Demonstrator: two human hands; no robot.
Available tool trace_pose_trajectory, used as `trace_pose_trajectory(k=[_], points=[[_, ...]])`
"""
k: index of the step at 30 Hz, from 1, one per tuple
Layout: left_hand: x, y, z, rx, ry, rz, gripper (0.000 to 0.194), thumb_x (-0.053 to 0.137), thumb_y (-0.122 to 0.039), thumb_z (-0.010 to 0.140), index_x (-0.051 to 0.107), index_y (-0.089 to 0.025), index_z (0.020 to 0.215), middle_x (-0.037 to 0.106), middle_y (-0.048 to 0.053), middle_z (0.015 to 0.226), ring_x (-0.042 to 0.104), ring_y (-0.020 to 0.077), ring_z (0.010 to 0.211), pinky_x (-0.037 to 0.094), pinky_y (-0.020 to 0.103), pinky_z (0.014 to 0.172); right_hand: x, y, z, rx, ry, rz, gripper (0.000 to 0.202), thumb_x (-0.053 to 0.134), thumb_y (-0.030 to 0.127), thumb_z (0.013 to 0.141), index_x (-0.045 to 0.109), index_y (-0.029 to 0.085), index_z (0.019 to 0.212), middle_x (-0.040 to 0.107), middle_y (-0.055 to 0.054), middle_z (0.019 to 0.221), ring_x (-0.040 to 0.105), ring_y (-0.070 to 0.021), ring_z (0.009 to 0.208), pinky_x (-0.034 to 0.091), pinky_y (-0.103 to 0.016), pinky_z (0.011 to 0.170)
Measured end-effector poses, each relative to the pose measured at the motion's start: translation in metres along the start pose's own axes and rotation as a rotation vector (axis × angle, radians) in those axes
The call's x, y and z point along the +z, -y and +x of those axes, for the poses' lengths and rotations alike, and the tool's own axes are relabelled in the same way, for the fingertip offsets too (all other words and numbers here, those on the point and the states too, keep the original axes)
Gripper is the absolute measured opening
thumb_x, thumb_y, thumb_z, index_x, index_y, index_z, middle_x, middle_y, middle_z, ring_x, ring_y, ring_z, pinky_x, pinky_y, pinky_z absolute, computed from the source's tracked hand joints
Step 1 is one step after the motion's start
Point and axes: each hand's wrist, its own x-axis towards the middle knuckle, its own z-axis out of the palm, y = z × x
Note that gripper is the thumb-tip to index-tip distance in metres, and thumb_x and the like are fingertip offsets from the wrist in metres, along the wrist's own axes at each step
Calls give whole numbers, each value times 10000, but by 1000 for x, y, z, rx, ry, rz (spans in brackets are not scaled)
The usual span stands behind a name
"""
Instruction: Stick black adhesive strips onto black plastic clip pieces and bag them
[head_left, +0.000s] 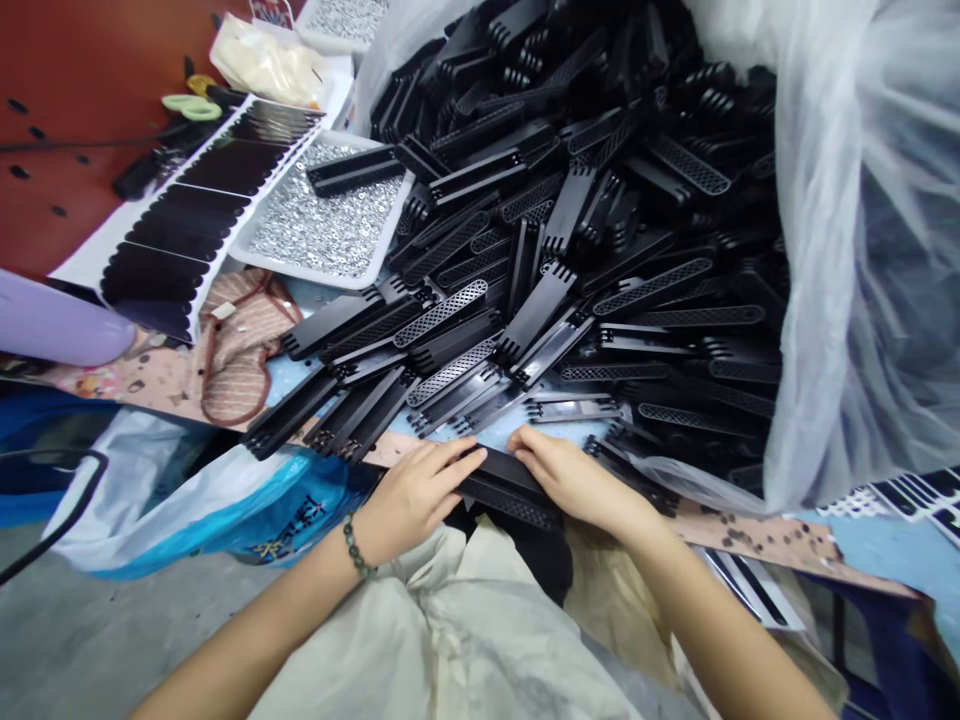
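A black plastic piece [510,487] with a mesh-patterned side lies at the table's near edge, between my two hands. My left hand [421,495], with a green bead bracelet at the wrist, has its fingers wrapped over the piece's left end. On the right end rests my right hand [574,478], its fingers bent together against the piece; its thumb is hard to make out. Just beyond my hands a big heap of similar black pieces [540,300] spreads over the table. Several of them lie side by side at the heap's left.
A white tray of small metal parts [319,215] stands at the left, beside a sheet of black stickers [184,230]. Nearer are a striped cloth [238,360] and a purple cylinder [60,320]. Clear plastic sheeting [862,250] borders the heap on the right. A blue-white bag [172,510] hangs below.
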Motion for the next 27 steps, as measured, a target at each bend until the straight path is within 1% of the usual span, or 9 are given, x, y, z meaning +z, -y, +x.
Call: trace_pose_trajectory(k=[3, 7, 10, 13, 15, 18, 21, 23, 27], points=[[-1, -2, 3, -34, 39, -15, 538, 508, -117, 851, 418, -205, 1374, 525, 114, 1310, 538, 240, 1120, 484, 444, 969, -4, 8, -3, 68, 6, -103, 195, 364, 272, 978, 538, 218, 1047, 641, -22, 845, 622, -173, 749, 488, -309, 716], [1, -3, 3, -66, 17, -42, 524, 512, -116, 853, 419, -197, 1362, 529, 109, 1287, 514, 237, 1149, 463, 429, 993, -13, 9, -15, -87, 3, -195, 339, 521, 418, 915, 563, 229, 1193, 608, -75, 1059, 588, -216, 987, 483, -352, 864], [2, -5, 5, -68, 27, -37, 567, 522, -127, 848, 384, -206, 1393, 512, 108, 1318, 511, 240, 1149, 456, 431, 993, -15, 4, -21, -135, 27, -174, 378, 485, 386, 939, 522, 249, 1290, 584, -73, 1068, 582, -186, 970, 498, -317, 853], [1, -8, 9, -68, 52, 9, 575, 516, -102, 828, 403, -205, 1382, 542, 104, 1292, 535, 241, 1078, 475, 429, 942, -13, 1, -16, -188, 69, -193, 330, 411, 350, 974, 565, 235, 1242, 615, -59, 990, 589, -171, 910, 504, -305, 825], [-1, -9, 10, -66, 46, 27, 528, 518, -86, 812, 462, -197, 1325, 587, 100, 1222, 540, 241, 1036, 480, 422, 909, -11, 0, -4, -227, -24, -256, 312, 405, 326, 977, 582, 219, 1210, 630, -67, 1015, 571, -183, 947, 491, -322, 852], [-4, -8, 9, -87, 15, 24, 426, 551, -117, 808, 520, -182, 1227, 615, 94, 1152, 526, 248, 1025, 471, 422, 907, -12, -3, 20, -239, -255, -470, 275, 453, 279, 955, 596, 207, 1178, 595, -90, 1187, 509, -227, 1030, 450, -381, 896], [-4, -6, 5, -118, -17, 27, 394, 548, -131, 816, 510, -165, 1206, 602, 97, 1154, 503, 252, 1071, 444, 438, 964, -19, -3, 41, -283, -266, -623, 199, 470, 247, 944, 655, 213, 1010, 609, -62, 1187, 492, -234, 974, 435, -391, 832], [-3, -5, 5, -126, -33, 51, 417, 532, -118, 813, 488, -158, 1225, 579, 105, 1182, 478, 261, 1127, 419, 457, 1008, -26, 0, 46, -309, -234, -593, 181, 478, 256, 943, 653, 210, 953, 628, -54, 1140, 485, -224, 961, 428, -379, 818], [-4, -5, 9, -134, -44, 72, 467, 501, -81, 789, 454, -148, 1249, 537, 119, 1238, 446, 263, 1193, 397, 467, 1048, -43, 7, 39, -291, -210, -380, 148, 454, 242, 951, 588, 196, 993, 604, -71, 1103, 483, -203, 999, 428, -368, 887]])
